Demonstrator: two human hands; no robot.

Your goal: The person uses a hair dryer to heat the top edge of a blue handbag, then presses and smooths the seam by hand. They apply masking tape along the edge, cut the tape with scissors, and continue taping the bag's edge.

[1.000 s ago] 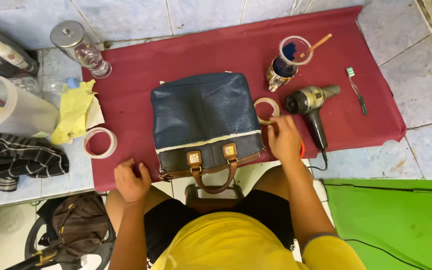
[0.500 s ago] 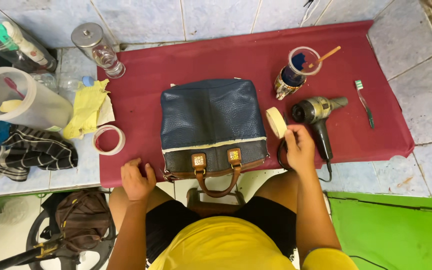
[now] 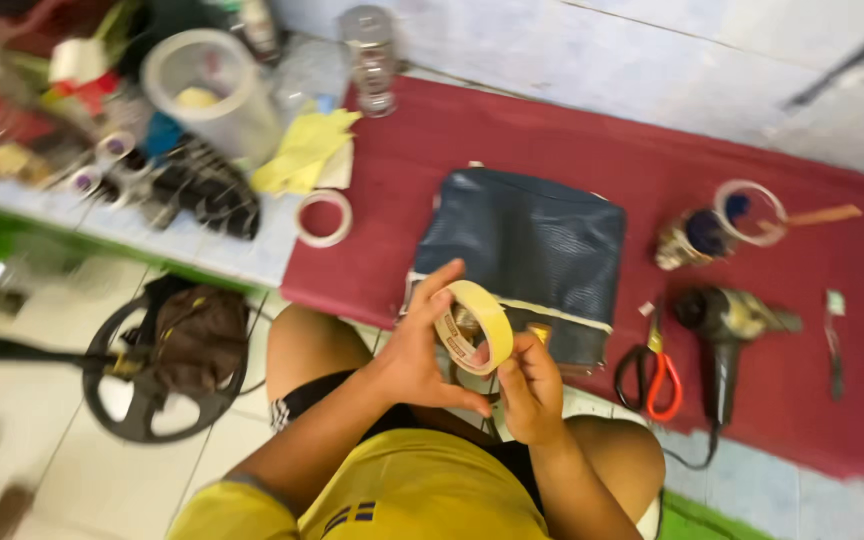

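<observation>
Compared with half a second ago, the roll of tape (image 3: 474, 328) no longer sits in the right hand alone beside the bag; both hands now hold it at the lower centre of the frame, above the person's lap. The left hand (image 3: 422, 350), earlier resting on the edge of the red mat, has come up to the roll. The view has also swung, so the mat now runs diagonally.

The left hand curls around the near left side of the roll, fingers partly open along its outer face. The right hand (image 3: 530, 388) pinches the lower right rim between thumb and fingertips. The roll is a pale yellow paper-like ring with a cardboard core, held on edge.

Behind it, at the centre, lies the dark blue handbag (image 3: 530, 250), flat, with grained leather-like skin, a cream trim band and brass-coloured fittings. The red mat (image 3: 592, 160) looks like soft cloth. To the right lie scissors (image 3: 650, 368) with red and black handles and a dark hair dryer (image 3: 730, 330). A second tape ring (image 3: 324, 218) lies at the mat's left edge on pale tiles, beside a crumpled yellow cloth (image 3: 304, 152).
</observation>
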